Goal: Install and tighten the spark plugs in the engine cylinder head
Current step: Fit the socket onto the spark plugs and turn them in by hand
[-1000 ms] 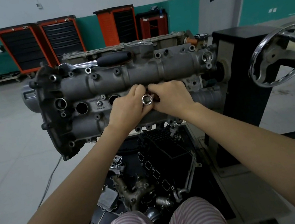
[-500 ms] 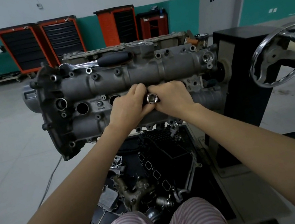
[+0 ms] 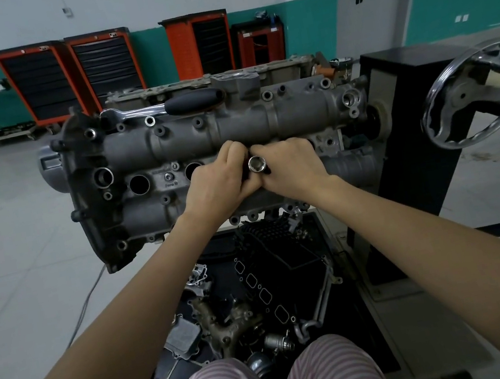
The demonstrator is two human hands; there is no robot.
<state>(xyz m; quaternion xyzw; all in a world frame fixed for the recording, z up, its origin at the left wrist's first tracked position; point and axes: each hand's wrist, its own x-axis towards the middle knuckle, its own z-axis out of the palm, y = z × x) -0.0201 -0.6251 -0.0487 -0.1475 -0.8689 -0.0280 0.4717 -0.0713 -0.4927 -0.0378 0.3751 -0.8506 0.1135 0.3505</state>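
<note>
Your left hand [image 3: 218,178] and right hand [image 3: 291,167] still pinch the socket [image 3: 257,164], which has tilted slightly right over the head [image 3: 151,206], so you are probably still threading the plug by hand.

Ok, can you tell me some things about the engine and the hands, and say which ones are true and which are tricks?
1. Both hands hold a shiny socket against the cylinder head. True: left hand and right hand meet around it.
2. The ratchet is in the right hand. False: it lies on top of the engine, untouched.
3. Two open round holes show left of the hands. True.
4. The silver wheel is on the left. False: it is on the right.
</note>
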